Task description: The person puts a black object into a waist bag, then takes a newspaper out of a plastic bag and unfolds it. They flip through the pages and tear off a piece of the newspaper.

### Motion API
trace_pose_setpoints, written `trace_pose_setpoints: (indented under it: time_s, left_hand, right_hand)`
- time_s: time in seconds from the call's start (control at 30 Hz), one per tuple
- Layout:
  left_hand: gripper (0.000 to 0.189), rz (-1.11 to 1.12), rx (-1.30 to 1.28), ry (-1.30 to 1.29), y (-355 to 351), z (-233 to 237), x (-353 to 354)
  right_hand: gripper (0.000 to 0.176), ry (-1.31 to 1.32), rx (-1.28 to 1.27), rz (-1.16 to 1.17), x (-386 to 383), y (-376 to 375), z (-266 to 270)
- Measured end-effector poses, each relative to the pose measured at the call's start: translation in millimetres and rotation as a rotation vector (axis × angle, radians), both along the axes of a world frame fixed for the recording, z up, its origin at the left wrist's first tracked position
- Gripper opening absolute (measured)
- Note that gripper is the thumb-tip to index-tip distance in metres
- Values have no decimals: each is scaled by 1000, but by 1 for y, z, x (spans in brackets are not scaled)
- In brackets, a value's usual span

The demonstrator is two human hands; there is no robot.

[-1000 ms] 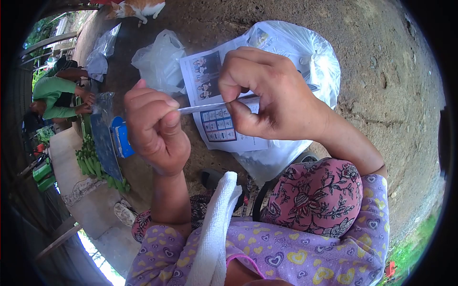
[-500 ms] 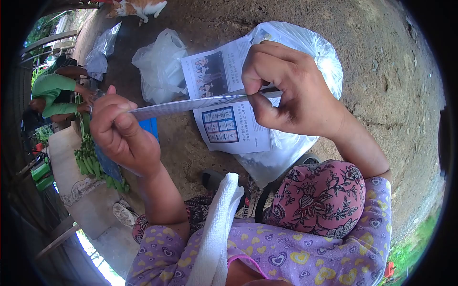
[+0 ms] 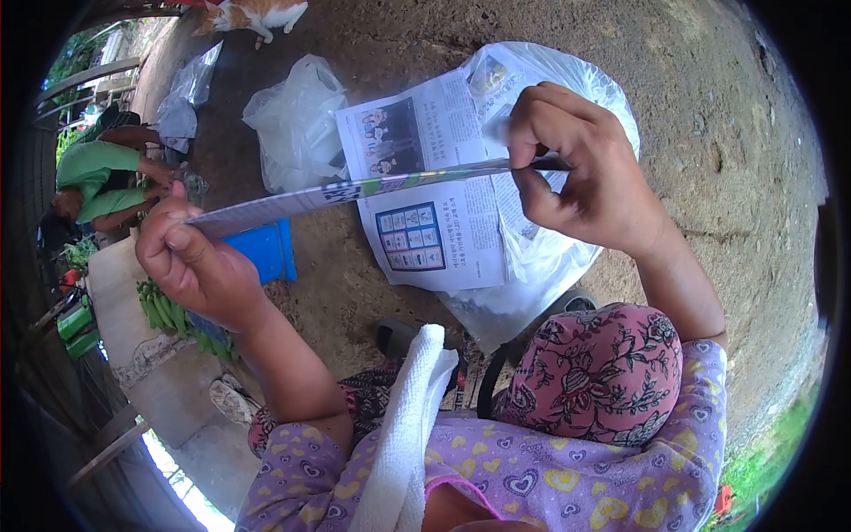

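Observation:
Stretched between my two hands is a folded newspaper sheet (image 3: 355, 191), seen nearly edge-on, with some coloured print along it. My left hand (image 3: 204, 262) pinches its left end between thumb and fingers. At the other end, my right hand (image 3: 594, 173) grips it with thumb and forefinger, and a dark bit shows inside the curled fingers. Below the held sheet, an opened newspaper page (image 3: 452, 232) with a group photo and a grid of pictures lies over a large clear plastic bag (image 3: 554, 288). What the bag contains is hard to make out.
A smaller plastic bag (image 3: 297, 115) lies left of the page, near a blue plastic item (image 3: 279, 253). Green bananas (image 3: 160, 310) rest at the left, where a person in green (image 3: 102, 168) crouches. A cat (image 3: 257, 15) is at the top. A white towel (image 3: 403, 434) hangs from me.
My hands have moved apart, the left one leftward and down, the right one rightward. More of the held newspaper's length and coloured print shows, and the blue item is more exposed.

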State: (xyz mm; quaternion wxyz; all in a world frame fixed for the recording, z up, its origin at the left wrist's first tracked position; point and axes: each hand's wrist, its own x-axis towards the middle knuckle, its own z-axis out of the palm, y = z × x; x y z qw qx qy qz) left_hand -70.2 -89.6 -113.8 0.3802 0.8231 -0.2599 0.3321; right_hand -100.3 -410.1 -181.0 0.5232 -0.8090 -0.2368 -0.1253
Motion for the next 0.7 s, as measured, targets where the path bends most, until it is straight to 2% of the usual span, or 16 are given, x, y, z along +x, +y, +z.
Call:
trace_pose_setpoints:
  time_s: [0.37, 0.4, 0.47, 0.57, 0.7]
  left_hand:
    - [22, 85, -154, 22, 10, 1, 5]
    - [23, 112, -197, 23, 15, 4, 5]
    - [24, 168, -280, 18, 27, 15, 5]
    - [22, 98, 13, -48, 7, 16, -3]
    - [15, -53, 245, -12, -44, 6, -14]
  right_hand:
    - [14, 50, 42, -62, -8, -24, -18]
    - [11, 28, -4, -124, -8, -30, -26]
    - [9, 125, 75, -250, -9, -50, -42]
    - [10, 54, 112, -219, -6, -56, -36]
    - [15, -30, 170, -23, 9, 1, 4]
